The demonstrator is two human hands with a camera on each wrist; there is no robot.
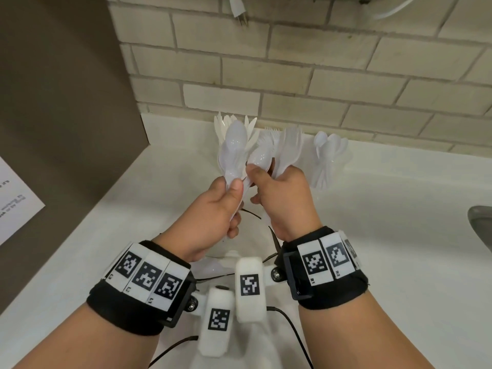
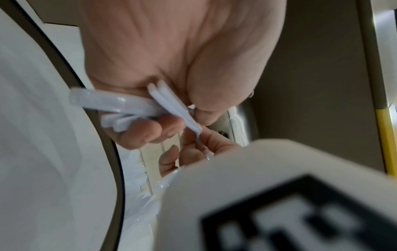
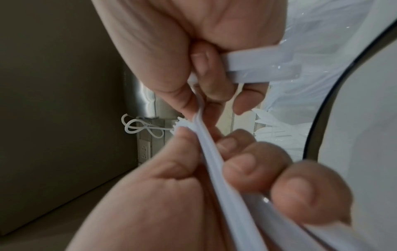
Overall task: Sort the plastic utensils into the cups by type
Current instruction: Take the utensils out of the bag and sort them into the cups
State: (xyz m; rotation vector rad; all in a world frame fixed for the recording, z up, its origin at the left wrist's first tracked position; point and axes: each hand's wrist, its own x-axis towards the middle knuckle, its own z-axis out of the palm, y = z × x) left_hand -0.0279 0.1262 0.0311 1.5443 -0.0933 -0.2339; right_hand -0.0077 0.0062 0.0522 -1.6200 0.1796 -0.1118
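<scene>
Above the white counter (image 1: pixel 372 235), spoons (image 1: pixel 234 145) upright in left hand (image 1: pixel 213 209), right hand (image 1: pixel 285 198) pinching one

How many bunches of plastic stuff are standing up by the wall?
3 bunches along the brick wall: knives behind the left hand's spoons, forks in the middle behind the right hand, spoons on the right. Their cups are hidden.

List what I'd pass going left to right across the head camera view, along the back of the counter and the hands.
Paper sheet → left hand holding spoons → right hand holding forks → spoons in cup → sink edge.
</scene>
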